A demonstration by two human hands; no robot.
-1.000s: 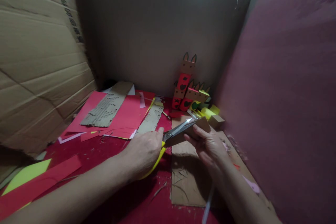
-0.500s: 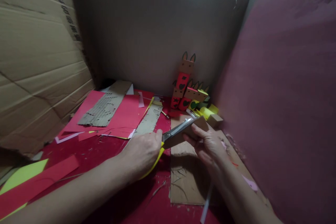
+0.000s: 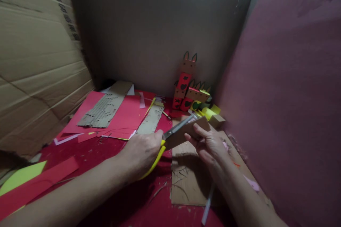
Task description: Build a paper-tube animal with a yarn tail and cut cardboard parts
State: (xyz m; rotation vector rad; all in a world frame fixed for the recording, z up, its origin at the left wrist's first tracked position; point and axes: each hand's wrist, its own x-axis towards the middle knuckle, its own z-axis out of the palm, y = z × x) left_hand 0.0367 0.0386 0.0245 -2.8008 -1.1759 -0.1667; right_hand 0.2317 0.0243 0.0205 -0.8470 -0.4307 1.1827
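Observation:
My left hand [image 3: 145, 154] is closed round the yellow handles of a pair of scissors [image 3: 178, 127], whose metal blades point up and to the right. Between the thumb and fingers of my right hand [image 3: 206, 142] is a brown piece of cardboard [image 3: 179, 139], tilted above the work surface. The blades lie along the upper edge of this piece; whether they bite into it I cannot tell. Under my hands a flat cardboard sheet [image 3: 183, 188] rests on the red surface, with thin curled offcuts on it.
Small paper animal figures [image 3: 184, 87] with pointed ears stand stacked at the back. Red paper sheets [image 3: 128, 113] and a torn corrugated cardboard strip [image 3: 106, 108] lie at the left. A cardboard wall [image 3: 37, 49] rises on the left, a pink wall [image 3: 287, 106] on the right.
The scissor blades look closer together than half a second ago, and the yellow handles show more. My hands keep nearly the same place, and the whole view has shifted slightly.

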